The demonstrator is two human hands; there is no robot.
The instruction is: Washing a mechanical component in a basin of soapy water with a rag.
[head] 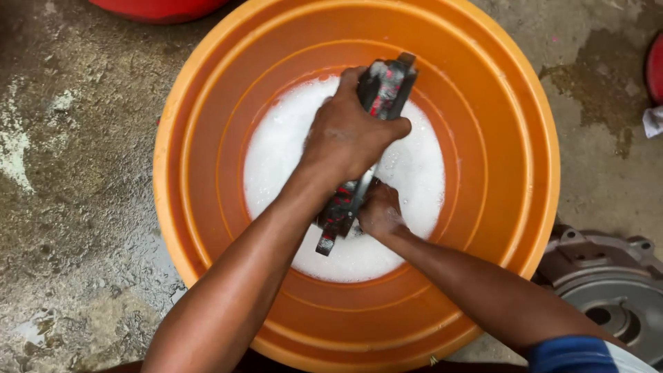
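A large round orange plastic basin [207, 138] stands on the wet concrete floor [76, 179], holding white soapy water [283, 159] at its centre. Over the suds the left hand [345, 135] is closed firmly around the upper part of a dark grey, red-flecked wet cloth bundle [384, 86], and the right hand [378, 213] is closed on its lower part (fingers partly hidden by foam). The bundle's long axis runs from about 1 o'clock to 7 o'clock, top end pointing to the far rim, lower end [327, 242] dipping toward the near side. Judged step: scrubbing or wringing the cloth in the suds, mid-wash. The next move calls for a steady two-handed grip and opposed pressure, keeping the cloth over the basin. At 4 o'clock lies a grey cast-metal housing [608, 290]; at 12 o'clock, a red container edge [155, 8].
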